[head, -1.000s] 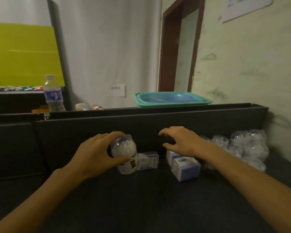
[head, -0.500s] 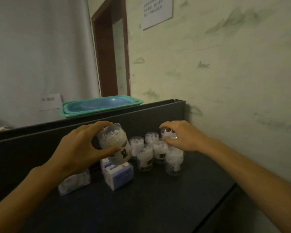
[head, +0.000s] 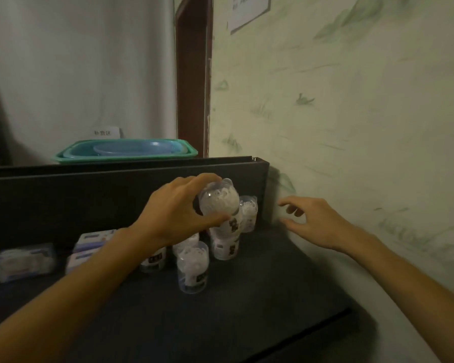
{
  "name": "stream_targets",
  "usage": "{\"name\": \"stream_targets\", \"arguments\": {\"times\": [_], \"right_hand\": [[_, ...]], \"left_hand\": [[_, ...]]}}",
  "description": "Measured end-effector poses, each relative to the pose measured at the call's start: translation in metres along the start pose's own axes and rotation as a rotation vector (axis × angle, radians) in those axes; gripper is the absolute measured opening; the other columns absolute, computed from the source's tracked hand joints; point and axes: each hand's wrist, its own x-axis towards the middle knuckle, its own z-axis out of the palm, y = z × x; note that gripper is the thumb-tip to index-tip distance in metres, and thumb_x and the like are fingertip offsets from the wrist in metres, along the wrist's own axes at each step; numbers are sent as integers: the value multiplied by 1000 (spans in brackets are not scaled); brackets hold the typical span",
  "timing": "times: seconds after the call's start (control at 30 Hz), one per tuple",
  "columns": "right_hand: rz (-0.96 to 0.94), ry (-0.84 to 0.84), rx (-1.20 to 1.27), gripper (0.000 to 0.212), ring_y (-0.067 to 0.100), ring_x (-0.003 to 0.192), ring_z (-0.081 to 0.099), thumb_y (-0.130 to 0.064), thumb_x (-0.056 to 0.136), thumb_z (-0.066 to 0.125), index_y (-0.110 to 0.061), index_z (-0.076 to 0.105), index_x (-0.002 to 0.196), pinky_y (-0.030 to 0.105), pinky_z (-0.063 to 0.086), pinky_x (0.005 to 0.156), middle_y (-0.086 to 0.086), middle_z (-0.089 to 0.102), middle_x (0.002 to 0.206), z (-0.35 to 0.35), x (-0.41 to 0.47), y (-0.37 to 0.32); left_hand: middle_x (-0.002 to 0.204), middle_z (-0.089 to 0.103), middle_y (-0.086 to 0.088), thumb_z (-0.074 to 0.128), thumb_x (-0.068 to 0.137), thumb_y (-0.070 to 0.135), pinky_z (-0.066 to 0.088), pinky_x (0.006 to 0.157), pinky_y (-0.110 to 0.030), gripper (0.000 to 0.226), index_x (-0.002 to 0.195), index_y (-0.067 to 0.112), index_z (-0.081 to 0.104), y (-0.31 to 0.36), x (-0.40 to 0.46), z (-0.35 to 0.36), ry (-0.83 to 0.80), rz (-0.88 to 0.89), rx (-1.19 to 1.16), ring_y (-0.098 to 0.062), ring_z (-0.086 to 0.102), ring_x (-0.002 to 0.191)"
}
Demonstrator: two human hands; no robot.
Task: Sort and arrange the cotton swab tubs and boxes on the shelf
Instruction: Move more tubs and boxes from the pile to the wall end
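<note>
The left hand [head: 176, 213] grips a tilted cotton swab tub [head: 220, 203] above the tubs on the shelf [head: 247, 297]; the right hand [head: 312, 221] hovers empty, fingers loosely spread, near the wall.

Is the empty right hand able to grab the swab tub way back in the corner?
Probably yes. The right hand hangs open and empty beside the corner tub, with bare shelf between them. The left hand holds its own tub close by.

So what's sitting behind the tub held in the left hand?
Behind the held tub, gripped by the left hand, one more tub stands against the shelf's back panel. Anything directly behind the held one is covered.
</note>
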Motion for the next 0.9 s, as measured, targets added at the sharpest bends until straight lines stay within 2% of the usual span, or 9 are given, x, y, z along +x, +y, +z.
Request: {"name": "stream_targets", "arguments": {"times": [0.2, 0.4, 0.57, 0.9], "right_hand": [[-16, -21, 103, 34, 10, 91, 58, -30, 89, 63, -29, 56, 122, 30, 52, 84, -4, 61, 104, 2, 2, 38], [-61, -25, 200, 35, 6, 87, 57, -26, 89, 65, -27, 56, 122, 12, 40, 70, -7, 57, 98, 12, 17, 50], [-77, -55, 183, 38, 9, 89, 56, -28, 89, 64, -27, 54, 125, 21, 46, 77, -6, 54, 100, 18, 30, 57], [-82, -104, 164, 42, 10, 93, 57, -31, 90, 62, -28, 49, 130, 26, 51, 81, 0, 59, 111, 18, 33, 59]], "left_hand": [[132, 50, 6, 64, 76, 58, 36, 98, -35, 70, 136, 38, 33, 34, 30, 50, -102, -63, 49, -15, 44, 119], [133, 46, 4, 61, 79, 58, 26, 103, -38, 67, 134, 42, 28, 45, 52, 91, -215, -130, 60, -17, 39, 123], [135, 45, 4, 62, 79, 56, 21, 107, -40, 66, 134, 42, 28, 38, 58, 112, -263, -172, 110, -18, 35, 126], [141, 41, 2, 58, 81, 57, 20, 112, -44, 69, 139, 40, 25, 35, 63, 134, -338, -181, 240, -20, 32, 132]]}}
